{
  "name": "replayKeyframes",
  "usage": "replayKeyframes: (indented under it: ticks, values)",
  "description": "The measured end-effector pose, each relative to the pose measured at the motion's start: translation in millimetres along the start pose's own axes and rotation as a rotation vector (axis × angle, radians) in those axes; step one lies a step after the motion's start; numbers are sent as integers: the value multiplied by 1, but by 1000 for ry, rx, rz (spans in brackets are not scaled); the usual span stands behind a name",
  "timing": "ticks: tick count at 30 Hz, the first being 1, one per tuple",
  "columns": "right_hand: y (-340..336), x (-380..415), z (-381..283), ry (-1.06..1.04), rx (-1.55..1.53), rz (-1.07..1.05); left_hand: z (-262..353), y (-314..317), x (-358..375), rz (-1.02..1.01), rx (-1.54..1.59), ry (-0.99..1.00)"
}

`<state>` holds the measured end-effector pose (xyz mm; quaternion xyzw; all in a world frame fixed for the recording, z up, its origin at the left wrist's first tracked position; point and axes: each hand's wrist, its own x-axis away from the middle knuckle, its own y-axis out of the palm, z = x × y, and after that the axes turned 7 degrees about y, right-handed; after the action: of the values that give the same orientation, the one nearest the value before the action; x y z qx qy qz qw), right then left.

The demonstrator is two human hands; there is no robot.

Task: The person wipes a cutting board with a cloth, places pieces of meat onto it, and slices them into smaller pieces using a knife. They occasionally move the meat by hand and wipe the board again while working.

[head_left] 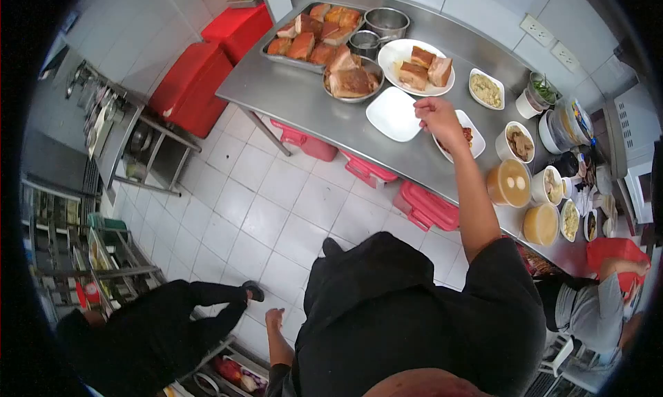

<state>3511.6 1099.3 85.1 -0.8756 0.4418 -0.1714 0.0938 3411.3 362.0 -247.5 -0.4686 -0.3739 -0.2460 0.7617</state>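
Observation:
My right hand (438, 117) reaches over the steel table with its fingers pinched at the right corner of a white square plate (392, 114). Under my wrist is a white dish (476, 143) of reddish food. Just behind the plate, a round white plate (397, 58) carries several blocks of cooked pork belly (414, 76). A metal bowl (376, 93) with larger pork pieces stands to its left. My left hand (274, 319) hangs low by my side above the tiled floor, fingers loosely curled, nothing visible in it.
A metal tray (271, 51) of pork blocks and steel pots (387, 22) stand at the back left. Tubs of soup (510, 183) and dishes line the right. Red bins (190, 89) stand beyond the table. Two people are near: one in black (159, 328), one in grey (597, 314).

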Motion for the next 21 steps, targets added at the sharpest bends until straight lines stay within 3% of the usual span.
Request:
replayKeyframes:
  ticks: [1, 3, 4, 5, 6, 7, 9, 11, 16, 21]
  values:
    - [-3, -14, -7, 0, -4, 50, 7, -18, -41, -8, -61, 102]
    - [-5, -40, -16, 15, -32, 116, 35, -60, -105, 123, -585, 656]
    - [-7, -57, -21, 19, -57, 138, 66, -78, -118, 147, -399, 605]
    - [-8, -74, -25, 22, -83, 161, 124, -91, -99, 231, -122, 397]
    - [-8, -91, -31, 19, -119, 172, 157, -101, -98, 261, 64, 445]
    - [-9, -108, -36, 17, -154, 182, 181, -110, -110, 278, 104, 492]
    - [-11, -159, -40, -4, -198, 193, 260, -123, -65, 321, 61, 546]
    - [-15, -221, -29, -24, -213, 182, 280, -122, -85, 367, -20, 647]
    - [-24, -370, -18, 42, 76, 365, 386, -127, -15, 237, 299, 495]
    - [-9, -421, -19, 217, 37, 414, 450, -134, -12, 276, 205, 735]
